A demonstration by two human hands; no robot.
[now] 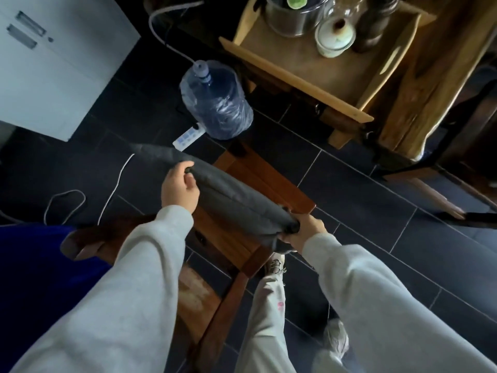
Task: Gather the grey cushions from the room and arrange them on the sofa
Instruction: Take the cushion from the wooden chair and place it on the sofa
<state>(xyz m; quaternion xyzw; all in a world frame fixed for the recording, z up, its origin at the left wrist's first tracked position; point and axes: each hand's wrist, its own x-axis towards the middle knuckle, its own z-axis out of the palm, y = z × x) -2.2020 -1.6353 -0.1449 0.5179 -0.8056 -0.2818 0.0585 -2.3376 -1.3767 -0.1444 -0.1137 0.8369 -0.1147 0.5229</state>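
Dark tiled floor with wooden chair, seen from above; grey cushion held over the chair seat.

Left hand clenched on the cushion's upper edge, right hand grasping its near corner; cushion slung between both hands, apparently clear of the seat. Beyond: water bottle standing on the floor beside a white power strip, wooden tray with jars, pale cabinet at upper left.

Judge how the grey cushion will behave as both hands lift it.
The cushion is probably soft and floppy: it sags between the left hand and right hand. Likely light, since the fingers only pinch its edge. Unlikely to slip.
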